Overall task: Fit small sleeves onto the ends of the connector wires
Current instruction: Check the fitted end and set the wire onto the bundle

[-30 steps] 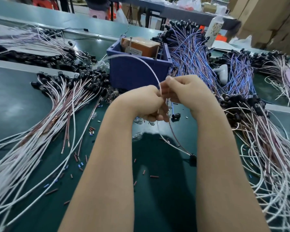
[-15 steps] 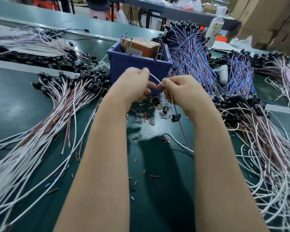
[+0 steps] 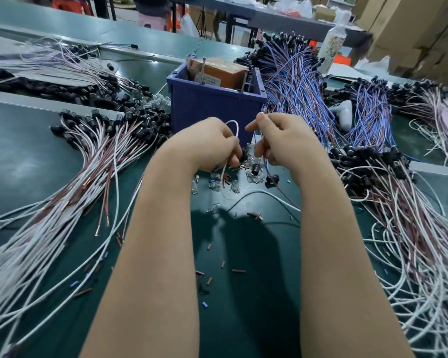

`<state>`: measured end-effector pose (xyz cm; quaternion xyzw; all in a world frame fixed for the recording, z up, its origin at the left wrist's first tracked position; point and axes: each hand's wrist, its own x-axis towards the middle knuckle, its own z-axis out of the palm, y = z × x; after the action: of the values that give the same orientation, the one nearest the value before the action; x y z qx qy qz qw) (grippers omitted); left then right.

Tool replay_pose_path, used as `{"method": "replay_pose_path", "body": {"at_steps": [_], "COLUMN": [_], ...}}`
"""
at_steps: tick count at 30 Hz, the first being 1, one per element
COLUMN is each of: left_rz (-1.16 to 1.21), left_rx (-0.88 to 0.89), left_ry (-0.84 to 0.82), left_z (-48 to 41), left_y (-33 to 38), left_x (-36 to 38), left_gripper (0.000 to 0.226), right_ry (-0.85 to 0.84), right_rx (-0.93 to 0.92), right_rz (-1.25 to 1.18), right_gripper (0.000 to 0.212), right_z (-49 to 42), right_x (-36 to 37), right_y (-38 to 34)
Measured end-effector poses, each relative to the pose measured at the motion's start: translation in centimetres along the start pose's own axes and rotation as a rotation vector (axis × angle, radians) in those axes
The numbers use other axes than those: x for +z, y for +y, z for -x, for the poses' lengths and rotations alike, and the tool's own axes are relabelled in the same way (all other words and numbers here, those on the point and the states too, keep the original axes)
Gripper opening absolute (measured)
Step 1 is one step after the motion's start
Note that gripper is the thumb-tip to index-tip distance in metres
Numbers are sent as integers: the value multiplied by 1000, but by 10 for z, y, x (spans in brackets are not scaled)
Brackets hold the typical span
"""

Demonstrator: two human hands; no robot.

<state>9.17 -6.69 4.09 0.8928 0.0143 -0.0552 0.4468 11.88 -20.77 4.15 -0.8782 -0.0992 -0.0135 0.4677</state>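
Just now the hands had drawn apart in front of the blue bin (image 3: pixel 212 109); half a second earlier their fingertips had met on the wire. The left hand (image 3: pixel 210 146) kept its fingers curled around the white wire (image 3: pixel 233 124), which looped above its knuckles. The right hand (image 3: pixel 287 143) pinched a thin brown wire (image 3: pixel 282 195), its black connector (image 3: pixel 271 180) dangling nearer than the bin. Whether a sleeve sat on either end could not be told; probably one fitting had ended. Loose sleeves (image 3: pixel 238 270) lay on the desk (image 3: pixel 243 319), well short of the bin.
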Motion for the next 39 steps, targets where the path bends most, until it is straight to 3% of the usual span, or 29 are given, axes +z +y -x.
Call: {"method": "replay_pose_path", "body": {"at_steps": [3, 7, 12, 18, 22, 24, 26, 28, 30, 35, 39], "left_rz": [27, 78, 269, 661, 950, 1054, 1053, 918, 720, 519, 372], "left_rx": [11, 89, 266, 436, 427, 349, 222, 61, -46, -38, 81], "left_ry": [-17, 144, 341, 205, -84, -272, -312, -138, 95, 431, 537], "left_z": [7, 16, 25, 38, 37, 33, 26, 14, 1, -11, -10], "left_y": [4, 11, 22, 34, 34, 27, 18, 7, -1, -14, -16], "left_x": [-7, -22, -34, -37, -30, -25, -20, -14, -10, -13, -11], "left_gripper": [26, 22, 35, 34, 32, 31, 29, 28, 30, 32, 19], "right_ry": [-36, -249, -187, -227, -177, -156, -116, -38, 15, 84, 137], "right_rx": [2, -112, -280, -159, 8, 104, 204, 261, 277, 177, 60], "right_rz": [-254, -704, -1067, -1232, -1399, -1372, -1125, -730, -506, -307, -269], "right_gripper": [30, 22, 21, 22, 30, 32, 34, 33, 29, 25, 11], "right_z": [3, 10, 12, 6, -1, -5, -10, -12, -13, -13, -10], "right_x": [-2, -13, -10, 8, 22, 25, 24, 23, 22, 22, 30], "right_y": [-8, -18, -26, -16, -5, 4, 15, 24, 27, 27, 22]}}
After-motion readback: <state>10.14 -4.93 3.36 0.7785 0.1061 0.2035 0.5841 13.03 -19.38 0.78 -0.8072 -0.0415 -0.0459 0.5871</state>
